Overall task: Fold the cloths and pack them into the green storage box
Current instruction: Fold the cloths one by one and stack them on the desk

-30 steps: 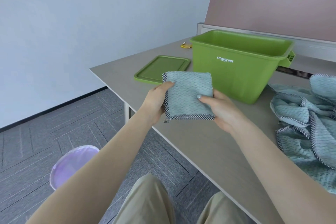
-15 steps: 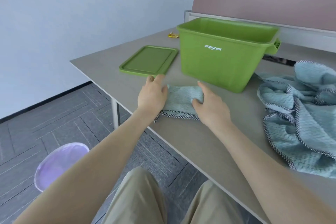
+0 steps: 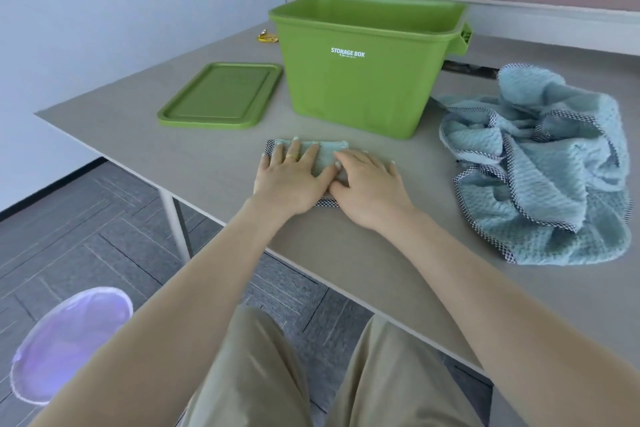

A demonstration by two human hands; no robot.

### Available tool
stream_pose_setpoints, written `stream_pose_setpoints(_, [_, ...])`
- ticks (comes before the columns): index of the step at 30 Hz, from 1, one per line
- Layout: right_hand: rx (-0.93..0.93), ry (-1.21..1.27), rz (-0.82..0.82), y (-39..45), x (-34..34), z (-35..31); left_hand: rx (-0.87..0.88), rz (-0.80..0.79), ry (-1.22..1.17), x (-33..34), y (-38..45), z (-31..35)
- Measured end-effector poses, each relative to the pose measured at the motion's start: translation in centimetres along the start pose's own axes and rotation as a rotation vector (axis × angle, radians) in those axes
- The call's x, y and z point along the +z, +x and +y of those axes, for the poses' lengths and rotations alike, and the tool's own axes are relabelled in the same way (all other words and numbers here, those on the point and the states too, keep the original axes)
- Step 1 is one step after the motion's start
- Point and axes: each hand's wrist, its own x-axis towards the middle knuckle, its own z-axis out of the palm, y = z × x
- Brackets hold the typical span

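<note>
While our left hand [image 3: 289, 180] and right hand [image 3: 369, 185] press the folded cloth [image 3: 323, 151] flat near the table's [image 3: 138, 121] front edge, fingers straight and slightly spread, we judge folding finished. Next we must grip it and lift it into the green storage box [image 3: 353, 87]. A second ago we held it aloft.

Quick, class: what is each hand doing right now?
Left hand: open, flat, pressing the folded cloth.
Right hand: open, fingers resting on the same cloth.
</note>
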Motion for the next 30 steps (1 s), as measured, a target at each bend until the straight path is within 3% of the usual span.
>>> stream_pose_setpoints(7, [0.046,-0.014,0.343,-1.7,-3.4,3.7,0.043,-0.029,0.055,-0.5,-0.1,0.5])
stream_pose_setpoints(14, [0.036,-0.014,0.483,-4.0,-4.4,6.8,0.394,0.263,-0.14,-1.1,-2.5,8.8])
stream_pose_setpoints(17, [0.13,-0.106,0.486,-5.3,-4.6,8.3,0.49,0.257,-0.161,-1.4,-1.6,12.2])
stream_pose_setpoints(21, [0.263,-0.128,0.417,-6.1,-4.4,10.0,0.468,0.164,-0.223,-0.3,0.0,15.9])
stream_pose_setpoints(27, [0.315,0.007,0.39,-6.6,-5.0,11.9,0.445,0.3,-0.332,0.9,0.8,18.0])
stream_pose_setpoints(30, [0.32,0.049,0.368,-6.6,-5.3,12.2,0.443,0.192,-0.266,0.7,1.5,18.0])
